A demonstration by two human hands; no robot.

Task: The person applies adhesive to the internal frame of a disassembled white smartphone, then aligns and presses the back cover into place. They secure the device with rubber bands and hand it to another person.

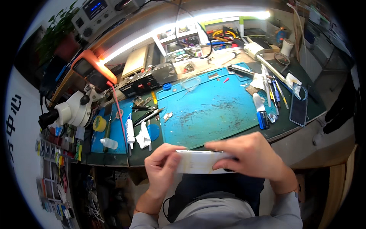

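Just past the near edge of the workbench, over my lap, I hold a flat white piece with faint yellowish lines on it; I cannot make out its exact kind. The left end is pinched between thumb and fingers of my left hand. My right hand grips the other end, its thumb on the near face and its fingers along the top edge. A dark round spot shows below the right thumb. Beyond both hands lies a worn blue work mat.
Left of the mat are a white microscope, a glue tube, tweezers and a small bottle. An orange multimeter stands behind. To the right lie a blue-and-black small box, several pens and a dark phone.
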